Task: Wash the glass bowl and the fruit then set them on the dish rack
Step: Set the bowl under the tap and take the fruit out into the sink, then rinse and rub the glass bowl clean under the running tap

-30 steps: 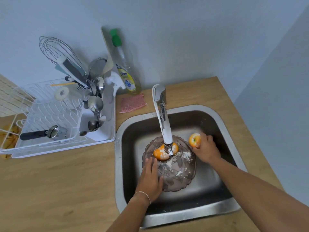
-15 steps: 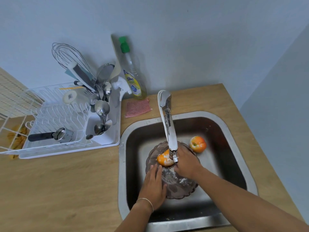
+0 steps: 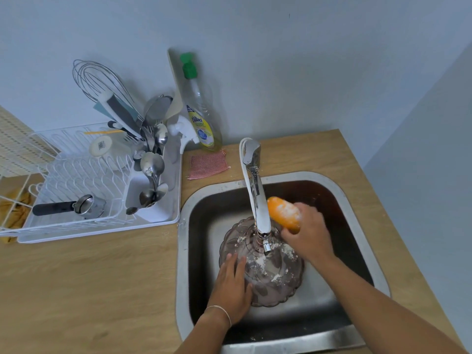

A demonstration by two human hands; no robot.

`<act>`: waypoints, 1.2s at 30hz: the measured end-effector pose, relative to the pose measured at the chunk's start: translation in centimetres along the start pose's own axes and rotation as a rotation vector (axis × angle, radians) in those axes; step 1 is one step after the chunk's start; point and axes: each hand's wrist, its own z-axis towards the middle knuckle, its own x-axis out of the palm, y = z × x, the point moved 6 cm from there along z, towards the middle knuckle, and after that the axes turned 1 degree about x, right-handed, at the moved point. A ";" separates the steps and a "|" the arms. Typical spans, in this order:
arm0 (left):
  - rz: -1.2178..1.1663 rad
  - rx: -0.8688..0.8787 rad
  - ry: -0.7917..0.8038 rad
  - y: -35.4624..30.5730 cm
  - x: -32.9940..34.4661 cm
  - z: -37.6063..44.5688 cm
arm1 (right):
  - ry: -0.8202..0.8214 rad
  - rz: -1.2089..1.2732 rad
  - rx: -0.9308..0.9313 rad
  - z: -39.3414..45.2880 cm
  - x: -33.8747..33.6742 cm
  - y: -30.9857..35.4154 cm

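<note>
Steel sink (image 3: 362,200): right hand (image 3: 310,235) grips floury orange fruit (image 3: 284,213); left hand (image 3: 231,287) seemingly steadies glass bowl (image 3: 275,279)

Orange fruit (image 3: 284,213), white-dusted; smoky grey-brown glass bowl (image 3: 275,282), white flecks; white dish rack (image 3: 84,175); pink mesh cloth (image 3: 208,164); yellow soap bottle (image 3: 198,108), green cap; steel-grey sink (image 3: 362,215); light wood-grain counter (image 3: 89,290).

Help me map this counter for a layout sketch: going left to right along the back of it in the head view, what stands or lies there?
Dish rack → dish soap bottle → pink scrubbing cloth → faucet.
</note>
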 end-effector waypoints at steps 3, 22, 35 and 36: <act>-0.003 0.009 0.003 -0.1 0.0 0.0 | -0.067 -0.100 0.086 1.4 -1.9 -2.2; -0.020 -0.010 0.029 0.1 -0.2 -0.4 | -0.099 0.087 -0.367 6.7 -7.1 12.7; 0.043 0.044 0.085 0.1 0.6 -0.9 | -0.220 -0.202 -0.485 11.0 -6.8 16.1; 0.062 0.056 0.092 0.0 0.7 -1.0 | -0.223 -0.165 -0.450 11.3 -6.9 16.0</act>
